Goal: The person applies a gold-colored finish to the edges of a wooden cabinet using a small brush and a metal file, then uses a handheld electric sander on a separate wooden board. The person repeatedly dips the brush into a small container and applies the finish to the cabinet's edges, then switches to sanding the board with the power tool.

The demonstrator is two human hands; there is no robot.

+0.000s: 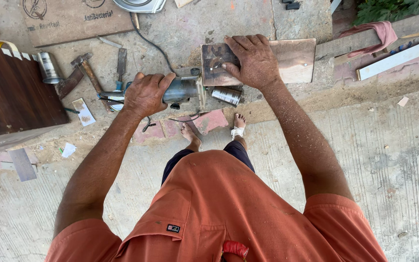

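Left hand (pixel 145 93) wrapped tight around power tool (pixel 180 90) at mid-bench; right hand (pixel 253 60) pressed flat, fingers spread, on brown board (pixel 292 60) (hammer (pixel 87 68) and tin can (pixel 48 67) lie far left).

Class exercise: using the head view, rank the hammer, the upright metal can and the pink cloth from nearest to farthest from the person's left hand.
1. Hammer: on the ground just beyond the left hand, to its left.
2. Upright metal can: further left, past the hammer, beside the dark wooden board.
3. Pink cloth: far across at upper right, draped on a plank, beyond the right hand.
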